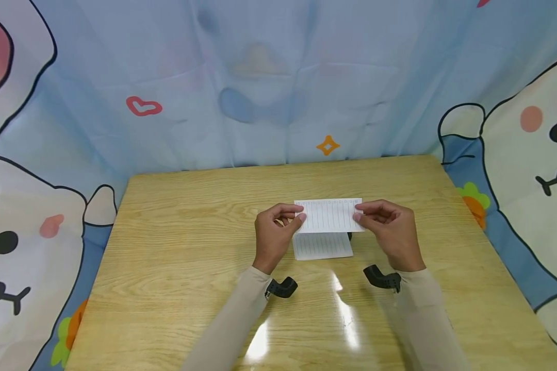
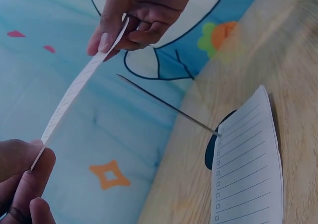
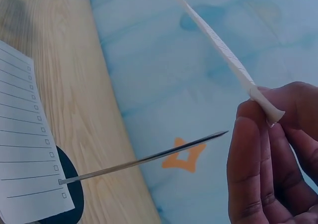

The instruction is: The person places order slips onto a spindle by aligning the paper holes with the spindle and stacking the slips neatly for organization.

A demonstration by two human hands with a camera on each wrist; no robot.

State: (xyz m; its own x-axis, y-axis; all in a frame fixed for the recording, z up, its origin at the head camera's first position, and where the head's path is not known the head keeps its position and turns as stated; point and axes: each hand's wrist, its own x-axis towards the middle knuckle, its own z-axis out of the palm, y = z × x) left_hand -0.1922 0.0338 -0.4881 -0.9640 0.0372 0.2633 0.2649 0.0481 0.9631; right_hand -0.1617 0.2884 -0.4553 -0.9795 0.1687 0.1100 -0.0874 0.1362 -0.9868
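Between thumb and fingers, my left hand (image 1: 276,234) pinches the left end of a lined white checklist slip (image 1: 329,216). My right hand (image 1: 394,232) pinches its other end. Stretched between both hands, the slip is seen almost edge-on in both wrist views. Below it a paper spike (image 2: 169,106) stands upright, its bare metal rod ending in a sharp point. More checklist paper (image 2: 243,159), lying low on the rod, is pierced near one edge. Most of the dark round base (image 3: 77,196) is hidden beneath that paper. The held slip is apart from the spike's tip.
A light wooden table (image 1: 190,247) lies under the hands. Behind it hangs a blue curtain (image 1: 269,87) with cartoon prints. Each wrist carries a black camera mount, one on the left (image 1: 282,287) and one on the right (image 1: 382,278).
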